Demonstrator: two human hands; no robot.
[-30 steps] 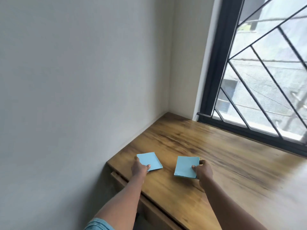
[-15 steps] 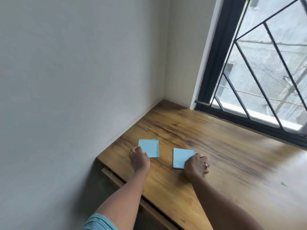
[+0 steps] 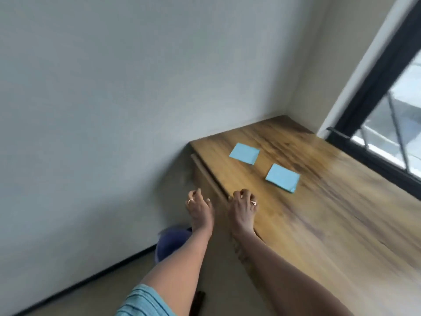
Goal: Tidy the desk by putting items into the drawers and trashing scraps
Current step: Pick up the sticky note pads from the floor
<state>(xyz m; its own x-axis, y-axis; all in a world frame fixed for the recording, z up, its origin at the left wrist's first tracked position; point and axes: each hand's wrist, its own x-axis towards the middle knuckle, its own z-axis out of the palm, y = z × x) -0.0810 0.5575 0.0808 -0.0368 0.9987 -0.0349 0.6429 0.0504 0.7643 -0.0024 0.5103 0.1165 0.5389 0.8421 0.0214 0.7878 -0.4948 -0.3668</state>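
Both forearms are bare. The left hand (image 3: 198,207) wears a thin ring, the right hand (image 3: 242,207) another; a teal ribbed sleeve (image 3: 145,302) covers the left upper arm.

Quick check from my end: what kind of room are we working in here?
Likely a plain room at home or a small office: a wooden desk in a wall corner, a barred window beside it, two blue paper pads on top.

Two blue paper pads were counted on one wooden desk (image 3: 341,224): a far pad (image 3: 244,153) and a near pad (image 3: 282,177), lying apart. Two hands were seen, the left hand (image 3: 200,207) and the right hand (image 3: 242,207), with one ring (image 3: 190,201) on the left and one ring (image 3: 253,202) on the right. One window (image 3: 387,124) and one blurred dark blue object (image 3: 172,242) on the floor were noted.
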